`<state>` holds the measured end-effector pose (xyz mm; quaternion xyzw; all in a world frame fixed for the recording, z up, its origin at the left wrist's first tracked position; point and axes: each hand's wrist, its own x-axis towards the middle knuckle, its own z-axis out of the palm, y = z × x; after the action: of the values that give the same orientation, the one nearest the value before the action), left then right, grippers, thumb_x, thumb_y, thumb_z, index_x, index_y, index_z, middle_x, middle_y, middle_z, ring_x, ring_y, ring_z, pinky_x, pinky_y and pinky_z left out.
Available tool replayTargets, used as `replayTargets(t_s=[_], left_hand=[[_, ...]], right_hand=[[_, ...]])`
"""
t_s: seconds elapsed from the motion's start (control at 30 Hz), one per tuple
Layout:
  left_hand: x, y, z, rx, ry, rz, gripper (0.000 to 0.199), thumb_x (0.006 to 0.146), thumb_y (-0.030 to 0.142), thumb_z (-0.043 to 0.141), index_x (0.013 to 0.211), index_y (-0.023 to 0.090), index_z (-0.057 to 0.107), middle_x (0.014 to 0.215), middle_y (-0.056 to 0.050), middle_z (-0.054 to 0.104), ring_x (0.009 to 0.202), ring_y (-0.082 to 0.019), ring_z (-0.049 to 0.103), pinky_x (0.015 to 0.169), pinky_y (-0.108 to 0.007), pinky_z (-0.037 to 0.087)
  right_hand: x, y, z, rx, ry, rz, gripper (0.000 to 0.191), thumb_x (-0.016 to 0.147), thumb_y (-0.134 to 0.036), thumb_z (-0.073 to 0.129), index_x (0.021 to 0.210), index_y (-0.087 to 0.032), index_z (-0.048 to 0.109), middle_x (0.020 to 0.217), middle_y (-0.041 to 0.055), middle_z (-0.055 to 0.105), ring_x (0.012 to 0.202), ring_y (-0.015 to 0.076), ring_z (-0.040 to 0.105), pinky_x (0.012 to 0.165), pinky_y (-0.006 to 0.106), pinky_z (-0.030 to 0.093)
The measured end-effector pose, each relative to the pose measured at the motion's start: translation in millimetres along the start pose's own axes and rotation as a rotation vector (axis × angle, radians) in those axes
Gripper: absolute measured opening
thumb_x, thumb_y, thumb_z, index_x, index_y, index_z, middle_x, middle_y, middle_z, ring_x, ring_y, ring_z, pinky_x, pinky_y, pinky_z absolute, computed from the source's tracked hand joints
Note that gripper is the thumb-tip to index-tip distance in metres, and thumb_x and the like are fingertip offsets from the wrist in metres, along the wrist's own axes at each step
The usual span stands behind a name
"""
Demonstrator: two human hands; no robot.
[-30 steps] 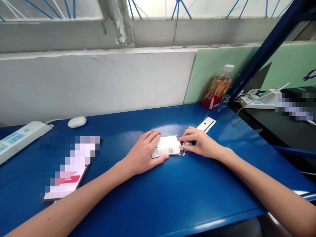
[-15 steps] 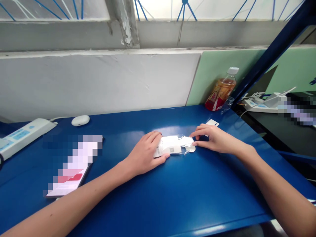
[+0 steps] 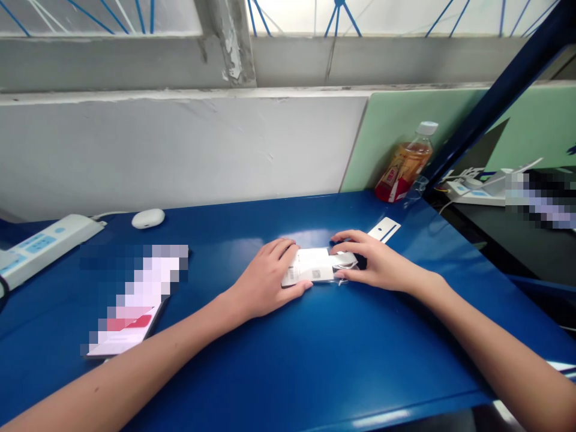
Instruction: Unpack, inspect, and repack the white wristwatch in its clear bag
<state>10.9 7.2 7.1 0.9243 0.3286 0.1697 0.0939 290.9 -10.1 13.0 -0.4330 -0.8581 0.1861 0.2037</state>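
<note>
A small white packet (image 3: 315,264) with printed marks and a square code lies flat on the blue table. My left hand (image 3: 270,276) is closed over its left end, fingers along the far edge and thumb along the near edge. From the packet's right end stick out clear plastic (image 3: 341,280) and a white, looped piece (image 3: 345,260), too small to name. Around that end my right hand (image 3: 371,259) curls, with thumb on the near side and fingers on the far side. Just behind the right hand lies a white card (image 3: 385,229) with a dark stripe and a small hole.
On the left are a phone (image 3: 155,288) with a lit, blurred screen, a white power strip (image 3: 49,246) and a white earbud case (image 3: 148,218). A drink bottle (image 3: 405,165) leans in the back right corner, beside a blue metal post (image 3: 490,90). A wall (image 3: 180,156) closes off the back.
My right hand has moved left and closer over the packet's end. The white pieces there sit nearer the packet, and more of the card shows. My left hand stays put.
</note>
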Motion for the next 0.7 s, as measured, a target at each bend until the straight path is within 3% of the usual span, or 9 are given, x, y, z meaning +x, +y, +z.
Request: replayTargets(t_s=[0.2,0.3,0.4,0.57,0.7], left_hand=[[1,2,-1.6,-0.006,0.008,-0.024,0.048,0.09,0.051,0.058,0.122,0.016,0.053,0.131,-0.017,0.057,0.126,-0.035,0.05,0.105,-0.051,0.042],[1,1,-1.3,-0.003,0.015,-0.03,0.048,0.09,0.052,0.058,0.122,0.017,0.054,0.132,-0.017,0.057,0.126,-0.035,0.051,0.104,-0.051,0.044],[1,1,-1.3,0.0,0.016,-0.03,0.049,0.09,0.052,0.059,0.121,0.015,0.054,0.132,-0.018,0.057,0.126,-0.035,0.051,0.104,-0.051,0.044],[0,2,-1.5,0.006,0.002,-0.032,0.049,0.09,0.049,0.058,0.121,0.012,0.055,0.133,-0.019,0.057,0.127,-0.035,0.05,0.106,-0.049,0.043],[-1,0,0.2,0.009,0.016,-0.03,0.049,0.09,0.048,0.058,0.122,0.012,0.054,0.134,-0.019,0.057,0.128,-0.034,0.05,0.107,-0.049,0.042]], right_hand=[[1,0,-9,0.059,-0.023,0.046,0.026,0.079,-0.032,0.074,0.1,-0.021,0.065,0.13,0.0118,0.059,0.115,0.0274,0.06,0.095,0.039,0.05],[1,1,-19,0.054,-0.02,0.067,0.023,0.074,-0.027,0.075,0.094,-0.02,0.066,0.102,0.0073,0.07,0.087,0.0224,0.066,0.074,0.032,0.051],[-1,3,-26,0.066,-0.012,0.103,0.017,0.075,-0.027,0.072,0.09,-0.019,0.068,0.081,0.0024,0.072,0.068,0.0178,0.063,0.061,0.027,0.046],[-3,9,-31,0.121,0.168,0.129,0.012,0.08,-0.03,0.067,0.083,-0.019,0.07,0.077,0.0032,0.071,0.066,0.0177,0.061,0.06,0.029,0.043],[-1,16,-27,0.336,0.367,0.226,0.014,0.08,-0.034,0.068,0.08,-0.019,0.069,0.073,0.0026,0.067,0.063,0.0165,0.057,0.059,0.029,0.042]])
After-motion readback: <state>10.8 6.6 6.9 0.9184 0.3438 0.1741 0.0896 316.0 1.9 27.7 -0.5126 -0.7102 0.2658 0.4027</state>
